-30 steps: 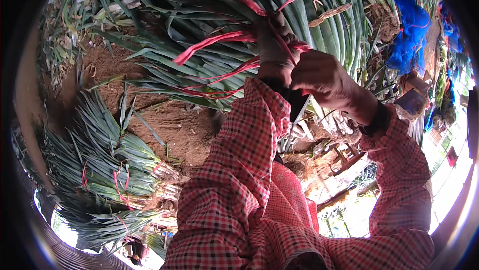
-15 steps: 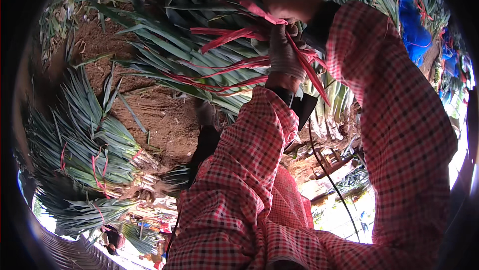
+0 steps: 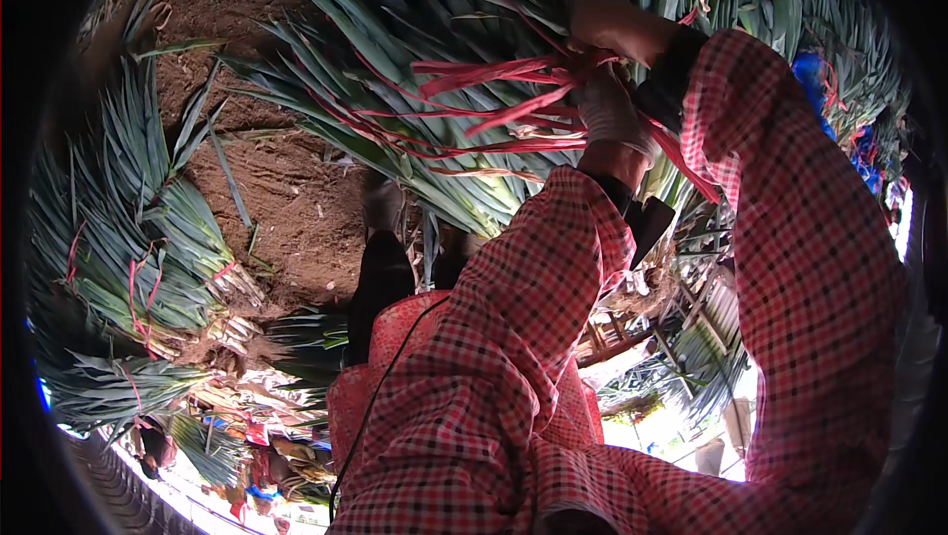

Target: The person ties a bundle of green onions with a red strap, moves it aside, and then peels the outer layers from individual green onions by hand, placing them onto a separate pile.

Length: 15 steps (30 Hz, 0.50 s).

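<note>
- Clearly gathered in the closed left hand (image 3: 610, 105): a bunch of red plastic strips (image 3: 513, 112), tails fanning leftward over heaped leeks (image 3: 405, 51).
- Curled just above, against or very near those strips: the right hand (image 3: 624, 26); fingertips hidden, so cannot tell whether pinching one.
- Along the far and right edges of the bare soil floor (image 3: 286, 209): the leek heap, long green leaves overhanging.
- At the soil's left edge: smaller leek bundles (image 3: 193, 224), bound with red ties (image 3: 132, 288).
- Possible trouble: strips slipping or tangling, from a loosened left grip on overlapping tails; leaves creasing or tearing, from strips snagged among them and pulled hard.
</note>
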Each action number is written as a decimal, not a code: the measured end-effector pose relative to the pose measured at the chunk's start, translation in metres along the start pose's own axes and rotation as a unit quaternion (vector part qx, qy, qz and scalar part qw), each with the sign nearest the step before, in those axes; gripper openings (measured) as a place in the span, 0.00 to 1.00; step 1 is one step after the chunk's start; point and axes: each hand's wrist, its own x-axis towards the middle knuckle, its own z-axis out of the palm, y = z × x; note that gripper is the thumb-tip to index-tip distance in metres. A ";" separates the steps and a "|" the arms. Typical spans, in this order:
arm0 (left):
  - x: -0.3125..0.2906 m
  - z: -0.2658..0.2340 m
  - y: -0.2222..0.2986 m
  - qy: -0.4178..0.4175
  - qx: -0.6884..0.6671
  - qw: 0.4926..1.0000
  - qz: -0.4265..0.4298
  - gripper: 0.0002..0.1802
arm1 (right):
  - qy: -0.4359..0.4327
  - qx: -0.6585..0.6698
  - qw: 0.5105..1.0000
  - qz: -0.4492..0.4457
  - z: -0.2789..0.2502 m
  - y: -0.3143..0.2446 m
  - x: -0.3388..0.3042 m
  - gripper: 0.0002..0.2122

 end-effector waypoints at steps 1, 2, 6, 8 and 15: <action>0.002 -0.002 0.003 0.002 0.001 1.000 0.009 0.09 | -0.045 -0.027 0.999 -0.001 0.002 -0.004 0.008 0.08; 0.004 -0.005 0.007 0.008 0.009 1.000 0.024 0.07 | -0.089 -0.056 0.994 -0.005 0.002 -0.007 0.018 0.09; 0.003 -0.017 0.027 0.047 0.022 0.997 0.061 0.04 | -0.027 -0.037 0.999 -0.020 0.036 -0.012 0.039 0.09; -0.016 -0.013 0.011 0.059 0.067 0.994 0.071 0.05 | -0.058 -0.046 0.997 -0.024 0.056 0.028 0.033 0.09; -0.007 -0.084 -0.005 -0.017 0.088 0.990 0.105 0.08 | -0.131 0.455 0.872 0.124 0.021 -0.017 0.030 0.08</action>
